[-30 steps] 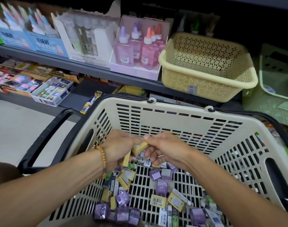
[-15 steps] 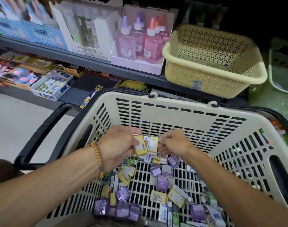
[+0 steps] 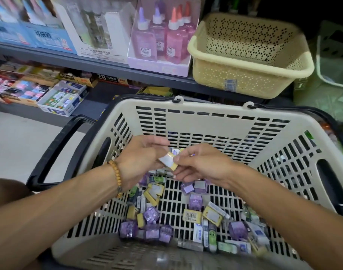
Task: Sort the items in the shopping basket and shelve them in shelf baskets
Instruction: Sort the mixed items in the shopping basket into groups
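Fingers of the right hand pinch the near edge of a small yellow packet, and the left hand closes on the same packet from the left, thumb over the top. So both hands are clamped on it, meeting above the middle of the shopping basket. More small pieces seem tucked between the two hands, but how many I cannot tell.

What's new: half a second ago each hand held up its own yellow packet, side by side. Now they've come together into one bunch, and the hands have lifted a little off the pile. That reads to me like gathering the yellow ones into a single handful, ready to carry out.

Below the hands, the basket floor holds plenty: purple cubes, more yellow packets, white and blue sticks towards the near right. The sorting is at an early stage, I'd judge.

Farther out, on the shelf beyond the basket's far rim, the cream shelf basket sits at the right, looking empty from here. Left of it stands a tray of pink and purple glue bottles. That cream basket looks like the likely home for this handful: up and over the far rim, well clear of the bottles.
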